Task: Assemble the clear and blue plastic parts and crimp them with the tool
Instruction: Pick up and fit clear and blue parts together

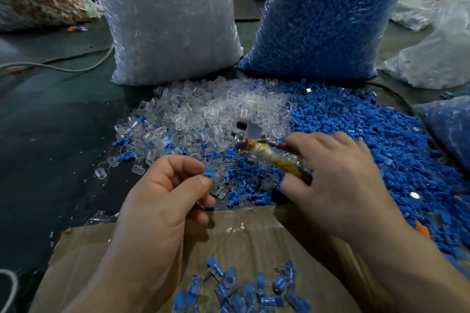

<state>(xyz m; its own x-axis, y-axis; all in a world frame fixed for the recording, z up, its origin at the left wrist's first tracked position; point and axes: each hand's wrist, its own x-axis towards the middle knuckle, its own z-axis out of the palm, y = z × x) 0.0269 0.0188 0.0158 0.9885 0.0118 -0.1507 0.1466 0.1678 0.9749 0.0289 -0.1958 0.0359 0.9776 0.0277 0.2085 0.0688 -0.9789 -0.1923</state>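
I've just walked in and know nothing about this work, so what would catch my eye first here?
Two tall bags stand at the back, the clear-parts bag left and the blue-parts bag right, with a loose clear pile and blue pile in front. In the foreground the left hand pinches a small blue part while the right hand grips the wrapped tool. Nearest the camera, assembled pieces lie on cardboard.

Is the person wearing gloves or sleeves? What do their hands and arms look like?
No gloves. The left hand and the right hand are both bare, and no rings or watch show. The forearms are bare too, with no sleeves in view.
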